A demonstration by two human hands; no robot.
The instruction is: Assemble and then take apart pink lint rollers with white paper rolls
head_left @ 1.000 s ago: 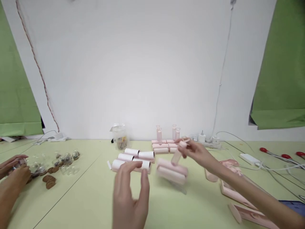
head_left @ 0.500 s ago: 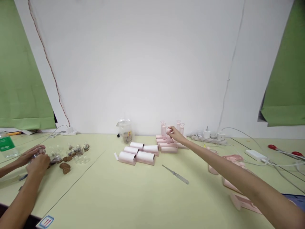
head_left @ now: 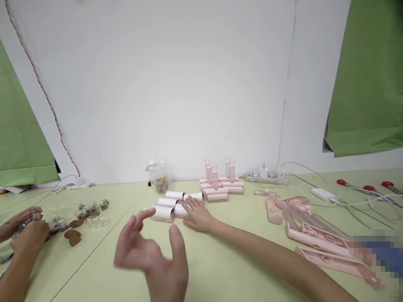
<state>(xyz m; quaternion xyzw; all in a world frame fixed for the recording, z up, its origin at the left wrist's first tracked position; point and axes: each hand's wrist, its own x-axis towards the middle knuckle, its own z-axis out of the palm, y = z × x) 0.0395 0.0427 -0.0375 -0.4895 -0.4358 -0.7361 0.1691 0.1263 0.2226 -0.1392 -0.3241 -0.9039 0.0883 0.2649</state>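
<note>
Fingers of the right hand [head_left: 197,214] lie flat and slightly spread against the pale pink rolls [head_left: 168,206] at mid-table, the arm stretched in from the near right. The left hand [head_left: 151,260] hovers nearer, blurred, its fingers loosely spread and empty. Upright pink tubes [head_left: 217,176] stand beyond the rolls.

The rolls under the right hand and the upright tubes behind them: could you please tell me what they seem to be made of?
The rolls, touched by the right hand, look like matte white paper or card wound hollow: dull surface, dark open ends. The upright tubes look like translucent pink plastic, slightly glossy, since the wall shows faintly through; glass cannot be excluded.
</note>
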